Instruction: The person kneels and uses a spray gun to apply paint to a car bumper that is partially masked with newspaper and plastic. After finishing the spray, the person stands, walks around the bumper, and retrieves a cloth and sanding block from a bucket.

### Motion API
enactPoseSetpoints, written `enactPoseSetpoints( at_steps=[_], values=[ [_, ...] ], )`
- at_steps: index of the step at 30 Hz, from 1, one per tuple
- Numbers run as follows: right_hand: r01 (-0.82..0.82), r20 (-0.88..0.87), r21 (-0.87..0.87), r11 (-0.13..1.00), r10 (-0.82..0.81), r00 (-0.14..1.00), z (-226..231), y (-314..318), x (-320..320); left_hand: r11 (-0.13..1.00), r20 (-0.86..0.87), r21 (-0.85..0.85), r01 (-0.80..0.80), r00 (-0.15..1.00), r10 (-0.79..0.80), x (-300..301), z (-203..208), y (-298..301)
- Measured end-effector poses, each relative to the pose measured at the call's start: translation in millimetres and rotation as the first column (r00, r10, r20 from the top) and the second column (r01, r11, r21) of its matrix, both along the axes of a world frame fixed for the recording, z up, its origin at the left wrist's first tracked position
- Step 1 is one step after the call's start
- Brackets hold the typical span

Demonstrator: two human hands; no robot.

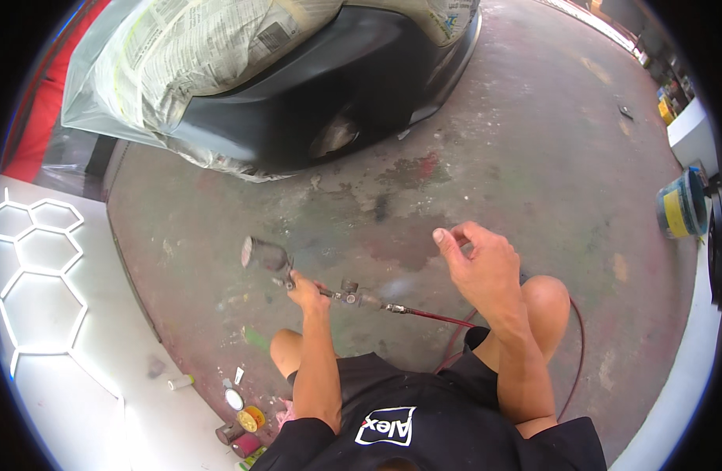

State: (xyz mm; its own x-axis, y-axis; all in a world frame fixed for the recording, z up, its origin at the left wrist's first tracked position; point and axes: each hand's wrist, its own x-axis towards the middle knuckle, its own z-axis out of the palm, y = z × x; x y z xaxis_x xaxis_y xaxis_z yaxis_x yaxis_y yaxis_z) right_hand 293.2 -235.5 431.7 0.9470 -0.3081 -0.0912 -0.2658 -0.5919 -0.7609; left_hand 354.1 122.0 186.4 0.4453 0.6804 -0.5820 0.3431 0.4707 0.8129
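Observation:
My left hand [307,289] is closed round the handle of a spray gun [268,255] with a greyish cup. A regulator [350,293] and a red air hose [438,318] trail from the gun to the right, past my knees. My right hand [486,263] is raised above my right knee, its fingers loosely bent and the thumb stretched out, with a gap between them. Nothing shows in it. Ahead of both hands, apart from them, is a dark matte car bumper [298,98], with masking newspaper [196,59] and clear plastic film above it.
Several cans and lids, among them a yellow-rimmed tin [251,419], stand by the wall at lower left. White hexagonal light strips [43,251] run along the left. A bucket [681,206] is near the right wall. A small dark object [625,113] lies on the stained floor.

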Motion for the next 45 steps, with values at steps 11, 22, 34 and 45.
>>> enactPoseSetpoints(
  at_steps=[11,22,34,45],
  values=[
    [-0.161,-0.117,-0.172,0.972,0.142,0.983,-20,8,-7,0.823,-0.884,0.219,0.523,0.463,-0.059,-50,-152,38],
    [-0.187,-0.145,-0.104,0.977,0.171,0.975,-19,19,-4,0.037,-0.933,-0.354,0.935,-0.355,0.061,-64,-143,43],
    [-0.222,-0.137,-0.113,0.968,0.207,0.969,-14,25,-2,-0.21,-0.795,-0.604,0.769,-0.601,0.085,-69,-167,60],
    [-0.251,-0.036,-0.119,0.961,0.249,0.968,-20,21,-4,-0.255,-0.881,-0.47,0.845,-0.467,0.078,-68,-145,46]
  ],
)
